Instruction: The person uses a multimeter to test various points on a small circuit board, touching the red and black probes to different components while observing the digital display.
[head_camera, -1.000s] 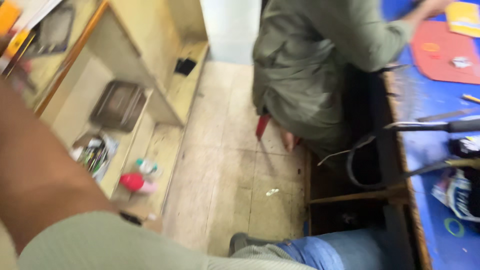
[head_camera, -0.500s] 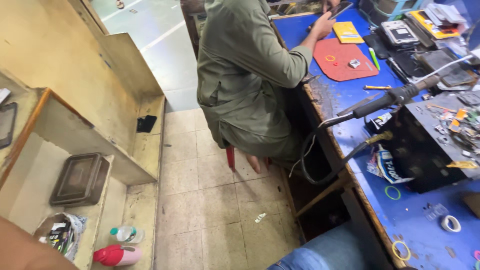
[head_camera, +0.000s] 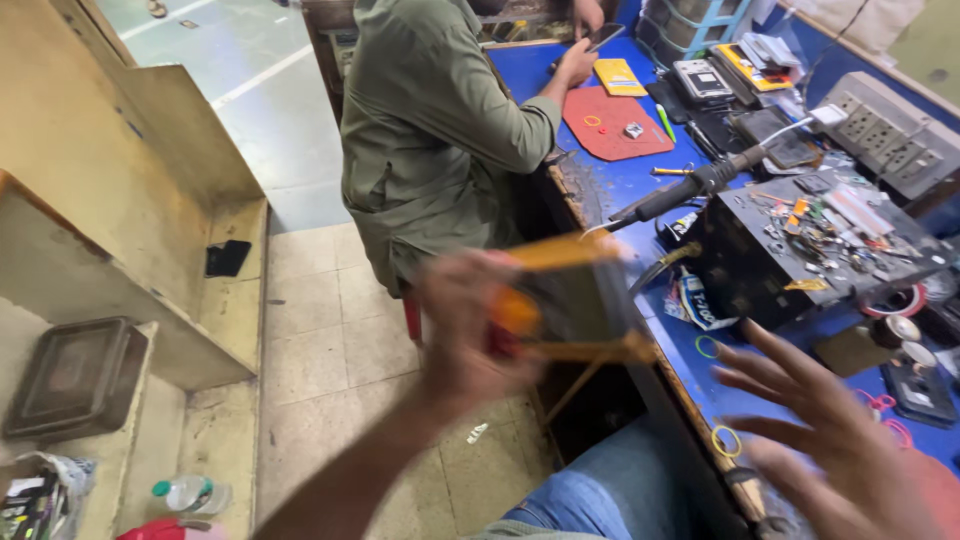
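Orange-framed thing (head_camera: 560, 300) (blurred, perhaps a tray) is pinched in the left hand (head_camera: 470, 325); right hand (head_camera: 830, 445) grip spread.

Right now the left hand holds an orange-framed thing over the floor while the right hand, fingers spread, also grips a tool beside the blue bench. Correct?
Not quite. In the head view the right hand grips nothing: its fingers are spread and empty above the blue bench. The rest holds: the left hand does hold the blurred orange-framed thing.
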